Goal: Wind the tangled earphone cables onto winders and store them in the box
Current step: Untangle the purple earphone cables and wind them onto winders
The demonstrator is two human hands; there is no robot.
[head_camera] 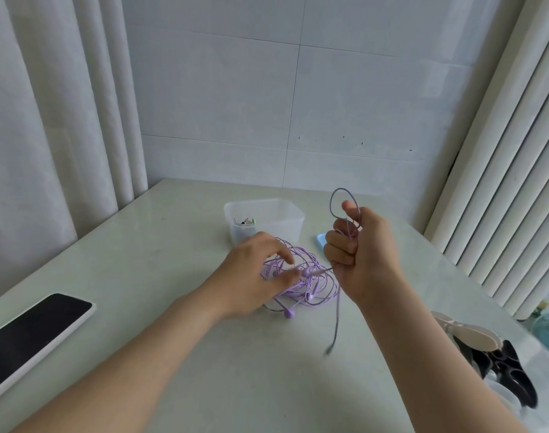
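Earphone cables [317, 285]: one loose tangle of thin purple wire on the table, just before the box; two rounded earbuds show
Box [267, 214]: one clear plastic tub, square, rounded corners
Left hand [254, 270]: on the tangle, thumb and forefinger pinching a strand
Right hand [360, 254]: fist clamped round one greyer cable [337, 314], looped above the thumb
Table [173, 245]: pale, smooth, glossy
Phone [32, 335]: one, black screen, white case

Field notes: pale, glossy tabletop [173, 354]. A phone [32, 335] in a white case lay screen-up at the left edge, its screen dark. Black-handled scissors [517, 357] and a blurred cream item [467, 331] sat at the right edge. A white curtain [48, 120] hung at left, with a tiled wall [267, 89] behind.
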